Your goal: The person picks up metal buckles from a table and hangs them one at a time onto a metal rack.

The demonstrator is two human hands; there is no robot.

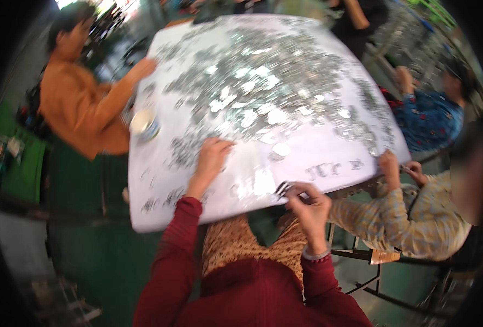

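My right hand (311,206) is closed at the near edge of the white-topped table, pinching small dark striped pieces (283,189) between thumb and fingers. Farther in and to the left, my left hand (213,161) reaches over the tabletop (143,210). Its fingers point right, beside the loose pieces; blur hides whether they grip anything. A wide heap of small shiny metallic pieces (252,82) spreads over the table's middle and far part. Small clusters of similar pieces (328,170) lie in a row near the front edge, right of my left hand.
An open round tub (145,124) stands at the table's left edge. Beside it sits a person in orange (86,103). At the right are a person in blue (429,120) and one in a checked shirt (410,218). A stool (383,256) stands at lower right.
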